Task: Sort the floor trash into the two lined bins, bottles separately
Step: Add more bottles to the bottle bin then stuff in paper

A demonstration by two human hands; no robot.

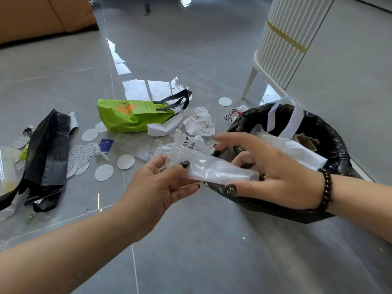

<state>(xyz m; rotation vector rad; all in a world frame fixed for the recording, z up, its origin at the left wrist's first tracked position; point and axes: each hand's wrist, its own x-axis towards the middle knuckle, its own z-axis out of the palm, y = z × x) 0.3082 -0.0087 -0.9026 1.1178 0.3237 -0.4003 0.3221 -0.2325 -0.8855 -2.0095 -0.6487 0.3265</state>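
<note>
My left hand (161, 185) pinches one end of a clear plastic wrapper (212, 168) between thumb and fingers, held just over the near rim of a black-lined bin (331, 132). My right hand (273, 175) is spread above the bin, fingers straight, with its thumb and palm touching the wrapper's other end. In the bin lie a white paper bag (297, 149) with a white handle and some brown paper. On the floor to the left lie a green paper bag (127, 117), a black bag (48, 158), crumpled white wrappers (197, 128) and several white round discs (104, 172). No bottle is visible.
A white fluted cabinet (292, 39) on thin legs stands behind the bin at the right. An orange sofa (42, 15) fills the far left corner. The floor is glossy grey tile (212, 251). A small blue card (106, 145) lies among the discs.
</note>
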